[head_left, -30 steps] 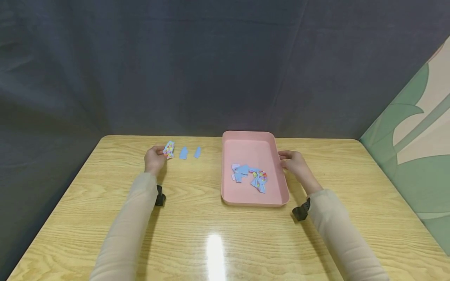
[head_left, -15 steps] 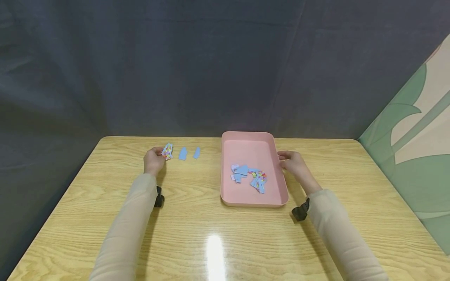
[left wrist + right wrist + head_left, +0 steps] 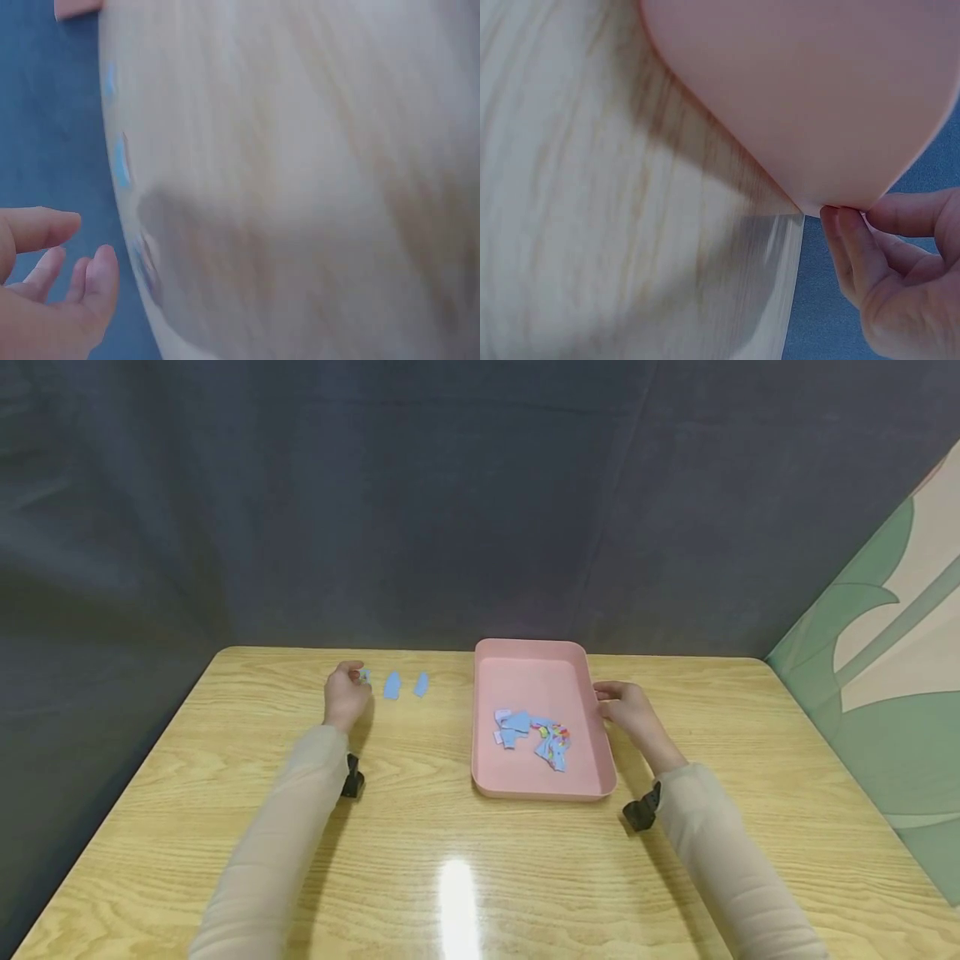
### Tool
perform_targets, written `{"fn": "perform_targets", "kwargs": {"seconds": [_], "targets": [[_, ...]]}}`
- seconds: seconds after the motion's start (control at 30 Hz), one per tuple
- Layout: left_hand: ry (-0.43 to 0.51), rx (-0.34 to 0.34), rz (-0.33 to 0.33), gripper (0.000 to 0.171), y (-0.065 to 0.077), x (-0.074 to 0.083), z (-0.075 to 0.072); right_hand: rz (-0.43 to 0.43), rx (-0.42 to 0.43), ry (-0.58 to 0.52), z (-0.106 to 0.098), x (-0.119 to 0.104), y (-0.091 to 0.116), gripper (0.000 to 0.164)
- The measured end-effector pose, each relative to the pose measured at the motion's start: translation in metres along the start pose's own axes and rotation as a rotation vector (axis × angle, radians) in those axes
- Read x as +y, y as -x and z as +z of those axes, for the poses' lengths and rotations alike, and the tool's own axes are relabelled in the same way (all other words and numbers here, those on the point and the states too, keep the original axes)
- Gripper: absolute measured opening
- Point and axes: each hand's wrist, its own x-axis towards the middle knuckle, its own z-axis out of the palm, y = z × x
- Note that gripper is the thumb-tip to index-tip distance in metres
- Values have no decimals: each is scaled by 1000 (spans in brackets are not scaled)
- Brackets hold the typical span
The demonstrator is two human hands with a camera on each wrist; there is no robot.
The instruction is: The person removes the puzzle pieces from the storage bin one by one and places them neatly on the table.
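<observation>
My left hand (image 3: 347, 696) hovers at the back left of the table, its fingers spread apart and holding nothing. In the left wrist view the thumb and fingers of this hand (image 3: 67, 277) show a gap between them. Just past it lies a small colourful patterned piece (image 3: 365, 676), partly hidden by the fingers. To its right are two flat blue pieces, one wider (image 3: 392, 685) and one narrow (image 3: 422, 684). My right hand (image 3: 632, 714) touches the outer right wall of a pink tray (image 3: 536, 681) with its fingertips.
In the tray lie several blue and white pieces (image 3: 515, 723) and a patterned piece (image 3: 555, 745). A dark curtain (image 3: 450, 510) hangs behind the wooden table (image 3: 405, 843). A green and beige leaf-patterned panel (image 3: 900, 693) stands on the right.
My left hand has let go of the patterned piece, which lies at the back, and has shifted slightly right and away from me. The right hand stays at the tray.
</observation>
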Motion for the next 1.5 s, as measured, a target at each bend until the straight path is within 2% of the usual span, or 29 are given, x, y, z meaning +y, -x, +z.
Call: {"fn": "perform_targets", "kwargs": {"seconds": [0.27, 0.47, 0.57, 0.77, 0.97, 1.1, 1.33, 1.5], "targets": [[73, -121, 81, 48, 13, 32, 35, -8, 3, -6, -1, 0, 1, 52], [50, -167, 168, 44, 28, 52, 72, 9, 2, 1, 0, -1, 1, 51], [29, -193, 190, 41, 37, 62, 89, 19, 2, 5, 0, -1, 1, 51], [-7, -290, 236, 37, 57, 76, 115, 25, -1, 22, 0, -2, 1, 51], [-16, -404, 284, 34, 75, 84, 136, 34, -4, 39, -1, -2, 1, 51], [-13, -466, 274, 35, 83, 85, 149, 36, -4, 39, -2, -2, 1, 51], [-102, -517, 301, 34, 93, 86, 166, 50, -12, 43, -2, -4, 2, 51], [-139, -530, 319, 34, 93, 83, 177, 37, -13, 43, -2, -5, 2, 50]]}}
